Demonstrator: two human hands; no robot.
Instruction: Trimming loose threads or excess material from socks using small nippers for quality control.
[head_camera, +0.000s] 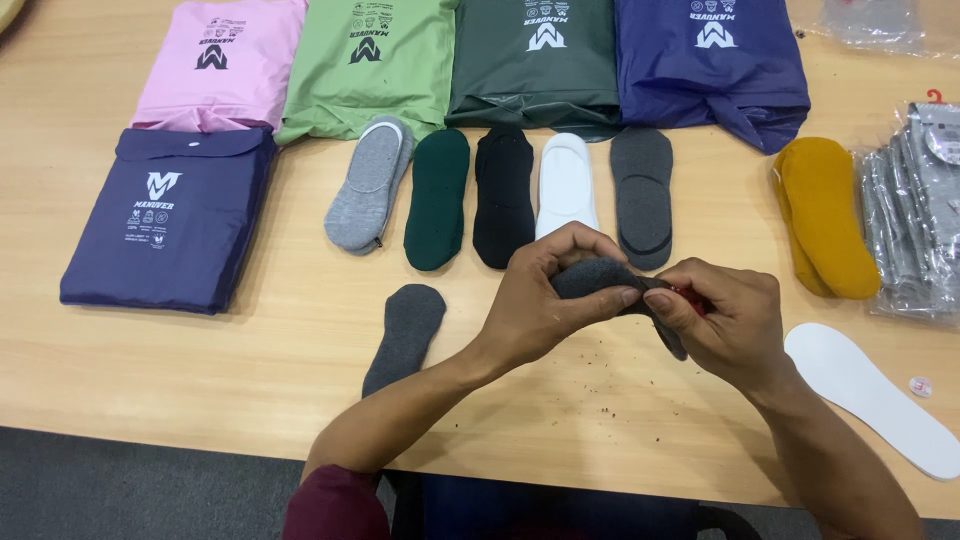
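Hands (640, 300) over speckled wooden table (250, 360)

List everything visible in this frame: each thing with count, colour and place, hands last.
Table: one, light wood, under everything.
Flat bags: five; pink, green, dark green and blue along the far edge, navy at left.
Row of socks: five; light grey, dark green, black, white, dark grey, mid-table.
Loose grey sock: one, beside the left forearm.
Mustard socks: right side; count unclear.
Clear packets: a stack, right edge; another at the far right.
White insert: one, near right.
Held grey sock: one, centre.
Left hand: pinching it.
Right hand: gripping its other end.
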